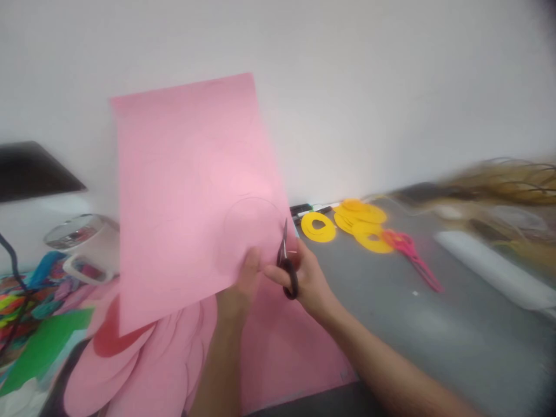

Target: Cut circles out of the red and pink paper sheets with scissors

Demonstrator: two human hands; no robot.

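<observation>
**Left hand [249, 269] on the pink sheet [186, 174], right hand [306, 275] around the black-handled scissors [292, 281]**

My left thumb presses the sheet's front near its lower right; those fingers are hidden behind. My right hand grips the scissors' handles, blades pointing up the frame beside the right side of the drawn circle [253, 198]; how far they gape I cannot tell. The sheet's long axis runs up and slightly left from my hands, in the frame's centre-left. Yellow paper rings [330, 230] lie right of centre.

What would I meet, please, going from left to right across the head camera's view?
White container with a handle, held pink sheet, single yellow ring, pink scissors, white roll-like item.
</observation>
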